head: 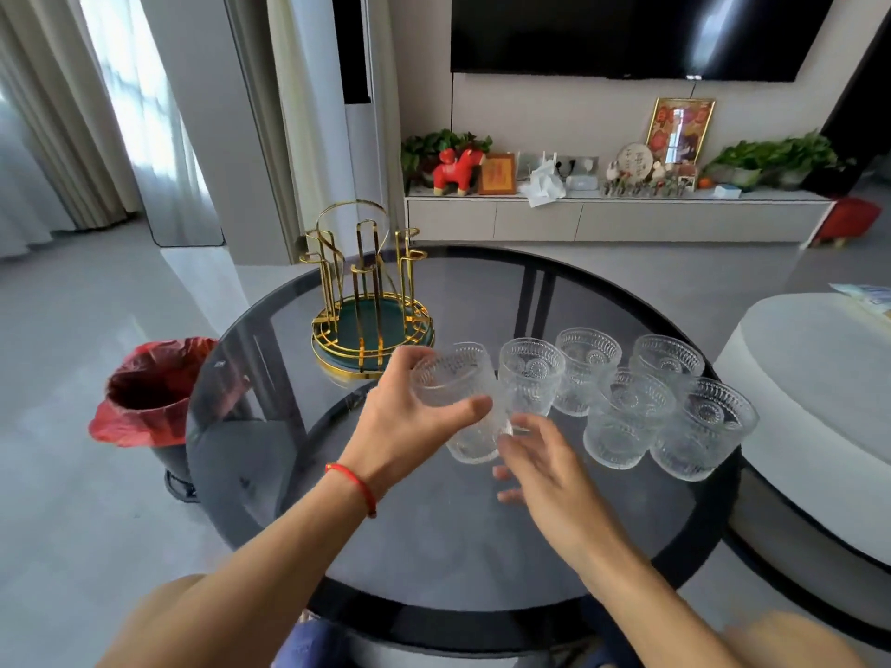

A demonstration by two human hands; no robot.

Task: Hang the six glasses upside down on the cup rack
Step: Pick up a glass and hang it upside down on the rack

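Head view
Worktop: round dark glass worktop [434, 537], black rim.
Cup rack: gold wire cup rack [369, 301] on a green round base, far left of the worktop, pegs bare.
Held glass: embossed clear held glass [455, 400], rim up, tilted, gripped around its upper wall.
Left hand: left hand [410, 426] wrapped around the held glass, thumb across the near side; red string at the wrist.
Right hand: right hand [545, 470] just beside the held glass, fingers spread and loose, holding nothing; slightly blurred.
Standing glasses: five standing glasses [627, 417], upright, clustered right of the hands.
Bin: red-lined bin [149, 392] on the floor, left.
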